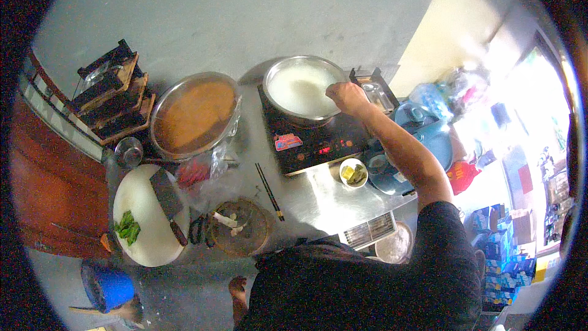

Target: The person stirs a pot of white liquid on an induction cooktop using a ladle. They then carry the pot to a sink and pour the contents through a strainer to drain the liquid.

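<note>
My right hand [347, 96] is over the right rim of a metal pot [303, 87] holding whitish, cloudy liquid. Its fingers are bent together; whether they hold something small cannot be made out. The pot stands on a black induction cooker [317, 147] with lit red digits. Low in the view, my left hand [238, 285] hangs beside my body, away from the table, its grip unclear. Nearer me than the cooker is a small white bowl [353, 173] with yellow and dark green pieces. A pair of dark chopsticks [269, 191] lies left of that bowl.
Left of the cooker stands a large metal basin [197, 115] of orange-brown content. A cleaver [167, 202] and green leaves [127, 227] lie on a round white board [147, 248]. Nearby are scissors [200, 230] and a round brown board [241, 239]. A blue bucket [110, 285] stands lower left.
</note>
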{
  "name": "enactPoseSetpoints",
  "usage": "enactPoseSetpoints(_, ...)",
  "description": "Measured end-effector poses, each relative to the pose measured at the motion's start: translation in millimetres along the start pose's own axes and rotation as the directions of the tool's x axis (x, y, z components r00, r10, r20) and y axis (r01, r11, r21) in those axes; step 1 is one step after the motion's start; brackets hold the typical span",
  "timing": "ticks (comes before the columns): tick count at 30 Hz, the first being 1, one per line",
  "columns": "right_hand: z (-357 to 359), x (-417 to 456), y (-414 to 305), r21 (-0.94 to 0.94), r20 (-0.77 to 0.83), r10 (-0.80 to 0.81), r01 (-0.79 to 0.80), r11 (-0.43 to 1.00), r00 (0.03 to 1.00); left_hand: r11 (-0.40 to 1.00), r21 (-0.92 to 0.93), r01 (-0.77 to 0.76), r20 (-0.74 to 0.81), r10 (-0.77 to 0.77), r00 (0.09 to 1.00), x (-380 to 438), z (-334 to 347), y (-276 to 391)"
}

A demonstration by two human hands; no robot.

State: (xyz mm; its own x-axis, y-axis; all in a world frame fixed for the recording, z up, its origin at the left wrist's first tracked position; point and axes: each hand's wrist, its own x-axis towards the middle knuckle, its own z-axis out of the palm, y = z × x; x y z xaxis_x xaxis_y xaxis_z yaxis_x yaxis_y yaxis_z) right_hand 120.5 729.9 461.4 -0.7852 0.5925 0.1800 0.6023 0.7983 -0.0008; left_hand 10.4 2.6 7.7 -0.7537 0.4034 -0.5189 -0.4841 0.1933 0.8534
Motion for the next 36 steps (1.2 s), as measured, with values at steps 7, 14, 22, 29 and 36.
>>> enactPoseSetpoints(7, -13, 3, 25, 0.394, 0.038, 0.249, -0.243, 0.886, 0.968, 0.988, -0.143, 0.053, 0.037, -0.048, 0.998, 27, -2, -14)
enactPoseSetpoints(14, 19, -15, -9, 0.857, 0.115, 0.408, -0.298, 0.420, 0.906, 0.881, 0.468, -0.064, 0.108, 0.015, 0.994, 3, 5, 18)
enactPoseSetpoints(22, 38, -17, -59, 0.367, -0.237, 0.027, 0.064, 0.928, 0.971, 0.892, 0.446, -0.077, 0.053, 0.059, 0.997, 18, -16, -1)
enactPoseSetpoints(29, 45, 6, -51, 0.001, -0.195, -0.170, 0.173, 0.985, 0.966, 0.104, 0.949, -0.298, 0.249, 0.333, 0.909, 20, -21, 6)
enactPoseSetpoints(36, 52, 26, -15, -0.154, -0.122, -0.204, 0.185, 0.971, 0.971, 0.151, 0.827, -0.541, 0.461, 0.369, 0.807, 5, -19, 1)
